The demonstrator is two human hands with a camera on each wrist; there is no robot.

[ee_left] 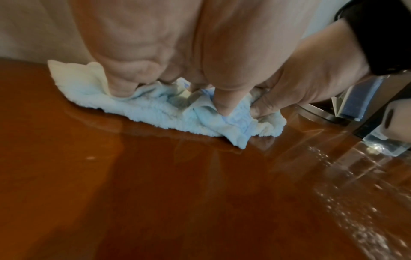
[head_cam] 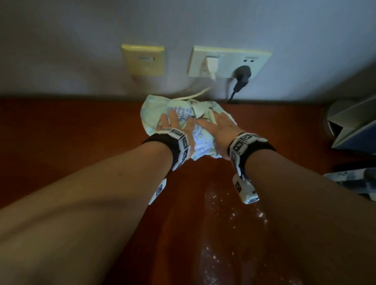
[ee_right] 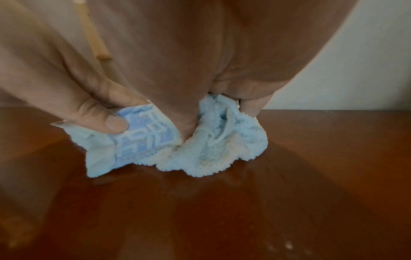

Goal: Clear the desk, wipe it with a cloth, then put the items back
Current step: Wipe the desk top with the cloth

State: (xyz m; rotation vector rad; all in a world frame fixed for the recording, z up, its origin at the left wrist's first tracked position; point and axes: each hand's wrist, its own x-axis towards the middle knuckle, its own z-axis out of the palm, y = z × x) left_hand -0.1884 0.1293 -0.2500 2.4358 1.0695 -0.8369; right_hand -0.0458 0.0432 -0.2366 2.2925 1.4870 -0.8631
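At the back edge of the desk, just below the wall sockets, a crumpled pale blue cloth lies bunched on the wood. Both hands press on it side by side: the left hand and the right hand, fingers extended flat over the fabric, thumbs pressed into its near folds. Wet streaks glisten on the near right part of the desk.

Both hands pressing flat (arms outstretched).

One cloth, two hands, perhaps two plugs.
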